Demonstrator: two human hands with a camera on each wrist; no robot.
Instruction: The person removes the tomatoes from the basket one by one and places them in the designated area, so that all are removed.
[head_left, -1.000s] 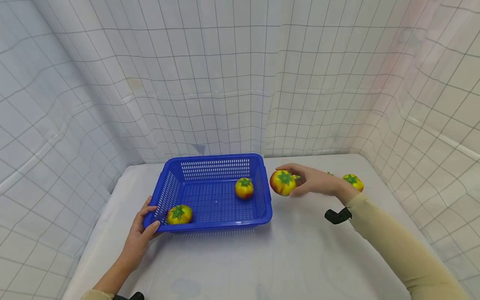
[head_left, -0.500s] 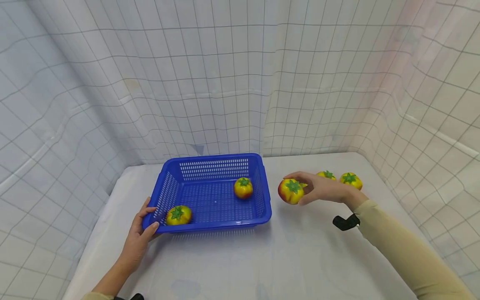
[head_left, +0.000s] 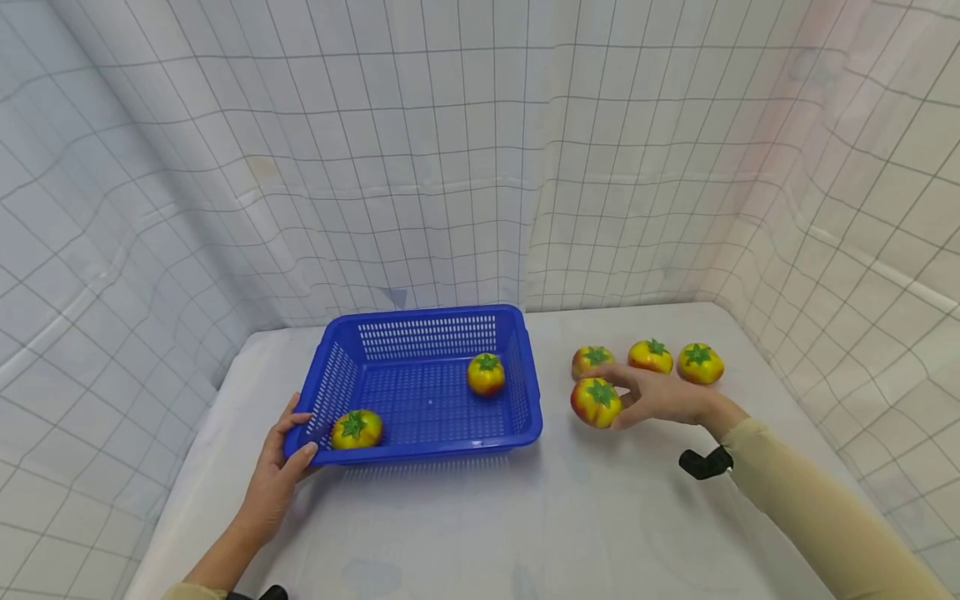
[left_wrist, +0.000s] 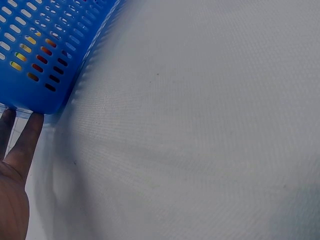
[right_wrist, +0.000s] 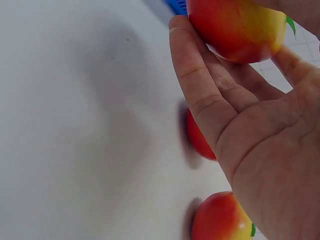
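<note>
My right hand [head_left: 660, 398] pinches a yellow-and-red tomato [head_left: 596, 403] with a green star-shaped top, between thumb and fingers. It is held to the right of the blue basket [head_left: 442, 452], close over the table. In the right wrist view the tomato [right_wrist: 235, 30] rests against the fingers. At the basket's near left corner my left hand [head_left: 273, 479] grips the rim, thumb on top. Inside the basket, one tomato [head_left: 357, 429] lies at the near left and another tomato [head_left: 486, 375] at the right. The left wrist view shows fingers [left_wrist: 25, 142] at the basket's edge.
Behind the right hand, a row of tomatoes stands on the white table [head_left: 480, 533]: a left one [head_left: 590, 360], partly covered by the hand, a middle one [head_left: 649, 357] and a right one [head_left: 701, 364]. White gridded curtains [head_left: 450, 167] enclose the table at the back and sides.
My right hand has moved right and nearer, away from the basket, carrying the tomato lower. The row of tomatoes behind it has come into view. The left hand stays on the basket.
</note>
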